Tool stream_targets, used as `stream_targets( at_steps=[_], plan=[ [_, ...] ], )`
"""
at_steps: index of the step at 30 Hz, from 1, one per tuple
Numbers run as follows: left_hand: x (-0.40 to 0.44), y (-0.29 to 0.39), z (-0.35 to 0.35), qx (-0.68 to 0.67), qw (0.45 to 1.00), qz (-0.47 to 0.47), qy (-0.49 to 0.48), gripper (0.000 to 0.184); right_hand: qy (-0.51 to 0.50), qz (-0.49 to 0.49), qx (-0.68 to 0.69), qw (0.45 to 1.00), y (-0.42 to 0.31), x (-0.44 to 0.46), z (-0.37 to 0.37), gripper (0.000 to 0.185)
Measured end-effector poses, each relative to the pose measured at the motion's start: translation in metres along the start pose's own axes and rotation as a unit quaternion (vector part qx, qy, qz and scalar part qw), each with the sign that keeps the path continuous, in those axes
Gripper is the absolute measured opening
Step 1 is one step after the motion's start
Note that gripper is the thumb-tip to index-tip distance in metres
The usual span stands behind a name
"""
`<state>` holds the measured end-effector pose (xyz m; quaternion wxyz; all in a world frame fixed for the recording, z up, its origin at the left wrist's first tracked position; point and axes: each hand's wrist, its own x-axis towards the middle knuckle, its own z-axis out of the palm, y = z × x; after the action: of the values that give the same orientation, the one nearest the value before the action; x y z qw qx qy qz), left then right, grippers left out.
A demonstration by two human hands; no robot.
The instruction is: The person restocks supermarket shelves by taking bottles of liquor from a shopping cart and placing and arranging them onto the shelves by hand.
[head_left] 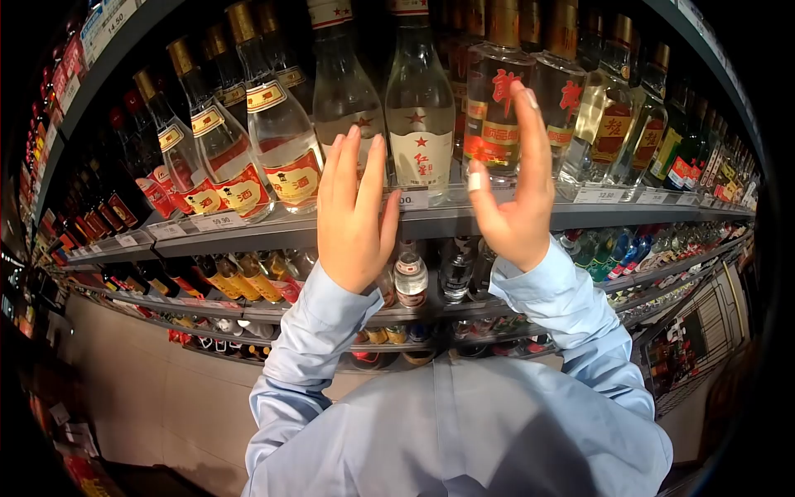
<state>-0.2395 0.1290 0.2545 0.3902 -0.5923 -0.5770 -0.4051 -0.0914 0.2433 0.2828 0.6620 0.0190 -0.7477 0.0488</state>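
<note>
From where I stand, both of the person's hands are raised at the upright glass bottles on the shelf (464, 219). The left hand (352, 219) has its fingers long and close together, palm towards a star-marked bottle (348, 87). The right hand (528, 195) is unclosed, thumb apart from fingers, in front of a red-lettered bottle (497, 108). Neither grips anything; whether skin meets glass I can't quite tell from this angle.

With glass packed so tightly, slow, level wrists serve best, with fingertips clear of the necks beside them and sleeves (538, 286) off the shelf lip. Any contact is safest low on a bottle's broad body, square on, so nothing tips into its neighbour.

Counting the front row, I make it two star-marked bottles, one behind the left hand and one between the hands; two red-lettered bottles, by the right hand; three red-and-gold-labelled bottles (277, 124) left of the left hand; and two clear bottles with brownish-red labels (609, 124) further right. One price tag (412, 199) shows between the hands. Below stand many smaller bottles (410, 280), too crowded to number, and one shopping cart (725, 311) waits at the right.
</note>
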Motion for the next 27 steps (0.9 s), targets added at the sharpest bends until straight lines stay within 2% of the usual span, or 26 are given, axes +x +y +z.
stream_targets(
  at_steps=[3, 5, 6, 9, 11, 13, 16, 19, 23, 27],
  plan=[
    [0.004, 0.01, 0.001, -0.019, 0.999, 0.034, -0.022, 0.053, 0.055, 0.03, -0.076, 0.995, 0.022, 0.005, -0.034, 0.055],
    [0.012, 0.015, 0.005, -0.032, 0.998, 0.06, -0.011, 0.048, 0.037, 0.014, -0.183, 0.982, 0.043, 0.013, -0.054, 0.05],
    [0.016, 0.017, 0.007, -0.037, 0.996, 0.076, -0.01, 0.047, 0.034, 0.008, -0.191, 0.981, 0.052, 0.017, -0.063, 0.046],
    [0.04, 0.025, 0.012, -0.05, 0.992, 0.116, 0.001, 0.043, -0.004, 0.023, -0.117, 0.993, 0.059, 0.034, -0.08, 0.047],
    [0.062, 0.027, 0.011, -0.044, 0.989, 0.141, 0.018, 0.042, -0.039, 0.014, -0.166, 0.985, 0.057, 0.042, -0.087, 0.048],
    [0.086, 0.027, 0.009, -0.045, 0.986, 0.153, 0.046, 0.039, -0.086, -0.038, -0.282, 0.955, 0.063, 0.048, -0.095, 0.048],
    [0.11, 0.027, 0.019, 0.0, 0.984, 0.176, 0.025, 0.043, -0.129, -0.053, -0.351, 0.926, 0.068, 0.045, -0.098, 0.051],
    [0.116, 0.041, 0.03, 0.072, 0.984, 0.162, -0.016, 0.049, -0.137, -0.049, -0.373, 0.916, 0.075, 0.042, -0.1, 0.05],
    [0.119, 0.043, 0.045, 0.116, 0.981, 0.154, -0.005, 0.05, -0.137, -0.058, -0.369, 0.917, 0.08, 0.046, -0.104, 0.049],
    [0.119, 0.048, 0.054, 0.101, 0.987, 0.121, -0.016, 0.05, -0.133, -0.067, -0.358, 0.922, 0.082, 0.047, -0.103, 0.049]
  ],
)
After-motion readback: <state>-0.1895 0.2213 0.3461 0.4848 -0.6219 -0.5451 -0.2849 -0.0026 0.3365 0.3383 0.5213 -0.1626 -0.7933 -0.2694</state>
